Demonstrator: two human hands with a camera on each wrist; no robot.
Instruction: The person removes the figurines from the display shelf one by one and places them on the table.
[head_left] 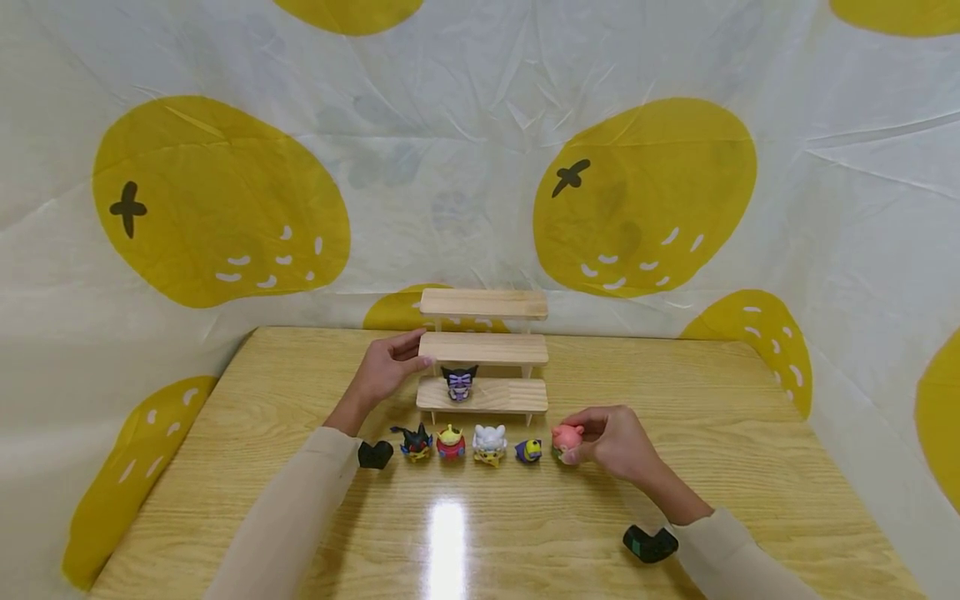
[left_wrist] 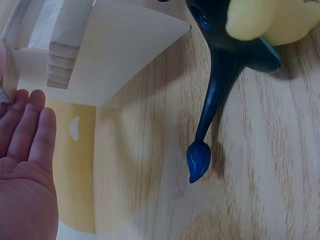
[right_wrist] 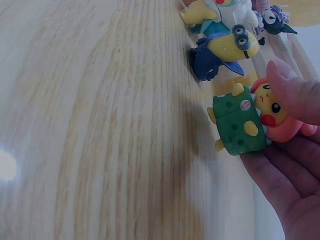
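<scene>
In the head view my left hand [head_left: 384, 368] holds the left end of a three-tier wooden display stand [head_left: 483, 348] at its middle tier, thumb in front and long fingers behind. My right hand [head_left: 617, 442] pinches a small toy figure [right_wrist: 239, 120] with a pink hood, yellow face and green body, to the right of a row of figures. That row holds a black figure [head_left: 416, 443], a red and yellow figure [head_left: 451, 443], a white figure [head_left: 490, 444] and a Minion figure [head_left: 528, 451]. One black and purple figure [head_left: 459, 382] stands on the lowest tier.
The stand is on a wood-grain table [head_left: 525, 533], near its back edge. A white cloth [head_left: 442, 167] with yellow fruit prints hangs behind and at the sides. Dark wrist-camera pieces [head_left: 649, 543] show by both sleeves.
</scene>
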